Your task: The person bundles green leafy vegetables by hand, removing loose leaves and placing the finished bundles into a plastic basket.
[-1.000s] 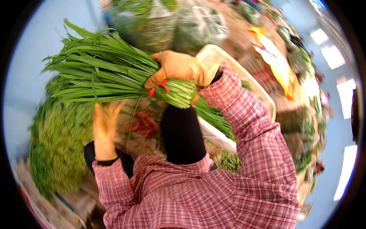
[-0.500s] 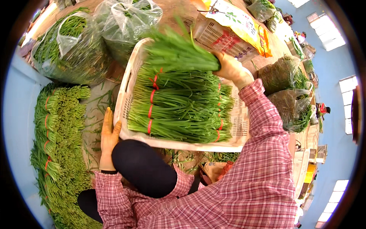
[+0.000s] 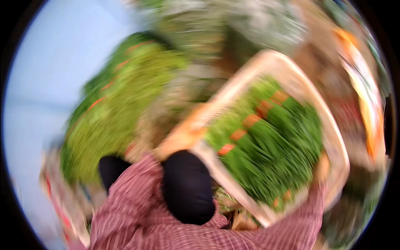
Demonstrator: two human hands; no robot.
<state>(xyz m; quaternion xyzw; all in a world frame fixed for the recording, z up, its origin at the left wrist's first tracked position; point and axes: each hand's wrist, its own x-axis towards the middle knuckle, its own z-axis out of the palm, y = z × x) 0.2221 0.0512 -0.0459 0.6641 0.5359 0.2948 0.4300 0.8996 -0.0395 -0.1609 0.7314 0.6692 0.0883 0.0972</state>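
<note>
Place: produce stall or vegetable market, heavily blurred | Evidence: pale plastic crate (image 3: 329, 137) packed with bundled long green stalks (image 3: 271, 146) tied with red bands; second heap of bundled greens (image 3: 121, 108) on pale blue surface (image 3: 41, 96); bagged greens (image 3: 233, 25) behind, indistinct | Goods stacked close, in bulk

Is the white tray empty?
No, the white tray is filled with green leafy bundles tied with red bands, though the picture is blurred.
</note>
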